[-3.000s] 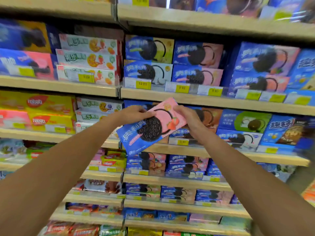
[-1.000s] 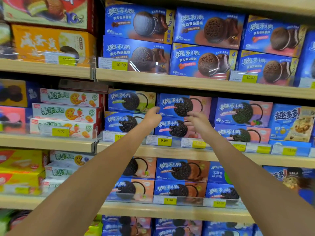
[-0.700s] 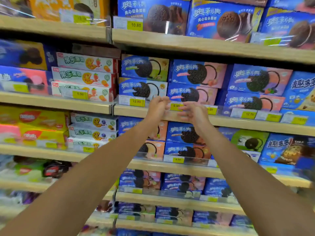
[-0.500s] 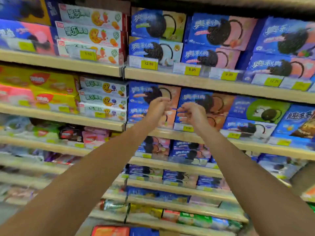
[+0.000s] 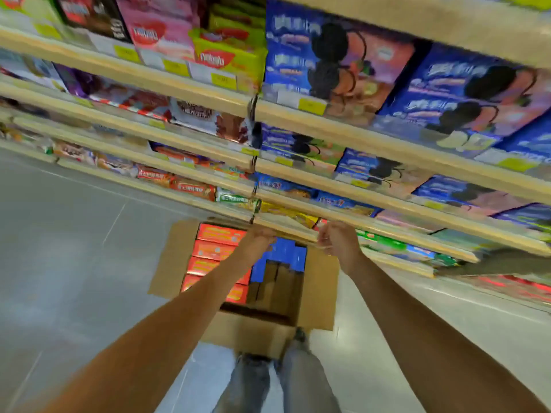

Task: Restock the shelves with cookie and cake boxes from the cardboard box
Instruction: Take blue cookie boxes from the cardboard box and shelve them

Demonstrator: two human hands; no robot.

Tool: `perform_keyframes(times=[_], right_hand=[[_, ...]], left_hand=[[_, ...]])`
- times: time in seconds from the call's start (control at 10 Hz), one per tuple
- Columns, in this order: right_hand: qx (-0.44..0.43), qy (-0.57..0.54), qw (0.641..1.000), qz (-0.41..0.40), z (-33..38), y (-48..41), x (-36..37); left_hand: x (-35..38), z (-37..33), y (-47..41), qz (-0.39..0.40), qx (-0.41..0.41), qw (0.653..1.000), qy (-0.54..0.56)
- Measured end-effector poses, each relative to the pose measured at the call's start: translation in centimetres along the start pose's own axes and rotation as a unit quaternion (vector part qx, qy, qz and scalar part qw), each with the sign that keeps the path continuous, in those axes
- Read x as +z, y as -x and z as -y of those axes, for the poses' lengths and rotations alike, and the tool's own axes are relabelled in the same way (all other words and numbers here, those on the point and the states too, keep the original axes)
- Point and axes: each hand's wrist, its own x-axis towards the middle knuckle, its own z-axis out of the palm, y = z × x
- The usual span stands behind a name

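An open cardboard box [image 5: 319, 293] stands on the floor at the foot of the shelves. A stack of red-orange boxes [image 5: 214, 251] fills its left side, and a few blue boxes [image 5: 286, 253] lie at its far right. The near right part looks bare down to the cardboard. My left hand [image 5: 258, 238] hovers over the box's far edge, just left of the blue boxes, fingers loosely curled and holding nothing. My right hand [image 5: 338, 242] hangs beside it over the right flap, also loosely curled with nothing in it.
Wooden shelves [image 5: 298, 117] rise ahead, packed with blue cookie boxes [image 5: 337, 58] on the right and mixed snack packs [image 5: 226, 58] on the left. Grey floor [image 5: 74, 234] spreads to the left. My jeans-clad legs [image 5: 268, 383] stand just behind the box.
The pink and blue cookie box I held went onto the shelf. Both hands came away holding nothing, and my view and arms have dropped from the middle shelves to the cardboard box.
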Motion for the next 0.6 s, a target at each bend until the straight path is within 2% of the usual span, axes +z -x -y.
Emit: perform_keyframes(times=[0.1,0.2,0.3,0.4,0.5,0.6], right_hand=[[0.062,0.041,0.997,0.010,-5.5,-4.2,2.7],[0.118,0.087,0.988,0.050,-13.6,-9.3,6.8],[0.152,0.116,0.977,0.098,-21.5,-13.2,10.2],[0.162,0.119,0.974,0.103,-26.8,-17.4,13.3],[0.180,0.109,0.972,0.099,-30.8,-21.0,15.9],[0.208,0.055,0.974,0.073,-33.2,-24.1,17.9]], left_hand=[[-0.5,7.1,-4.4,-0.040,-0.043,0.997,-0.048],[-0.6,15.4,-9.5,-0.043,-0.108,0.991,-0.066],[0.2,21.1,-12.9,-0.033,-0.128,0.988,-0.082],[1.7,27.5,-19.0,-0.046,-0.108,0.989,-0.089],[2.6,30.9,-22.1,-0.071,-0.093,0.988,-0.097],[2.9,33.4,-24.9,-0.050,-0.053,0.988,-0.136]])
